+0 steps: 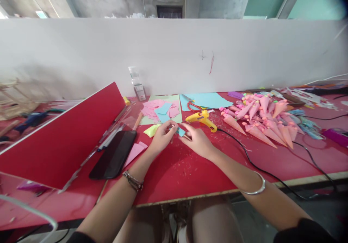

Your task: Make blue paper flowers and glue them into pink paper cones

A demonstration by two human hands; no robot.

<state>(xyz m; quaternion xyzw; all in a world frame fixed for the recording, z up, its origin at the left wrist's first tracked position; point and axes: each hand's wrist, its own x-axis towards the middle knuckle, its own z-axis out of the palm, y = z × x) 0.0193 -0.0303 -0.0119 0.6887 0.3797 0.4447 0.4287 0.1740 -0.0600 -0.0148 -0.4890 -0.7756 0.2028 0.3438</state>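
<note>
On red table (pixel 176 170), blue paper piece (pixel 181 131), half hidden by fingers (pixel 170 129)

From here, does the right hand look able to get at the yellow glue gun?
Probably yes. The right hand lies just in front of the yellow glue gun, with only bare red table between them. Its fingers, though, are busy with a small blue paper piece.

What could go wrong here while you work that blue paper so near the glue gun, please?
The glue gun lies just beyond the right hand; a knuckle might brush its nozzle. Its cord trails past the right forearm, so an elbow could snag it. Both hands pinch the small blue paper, left hand included; it may crease.
</note>
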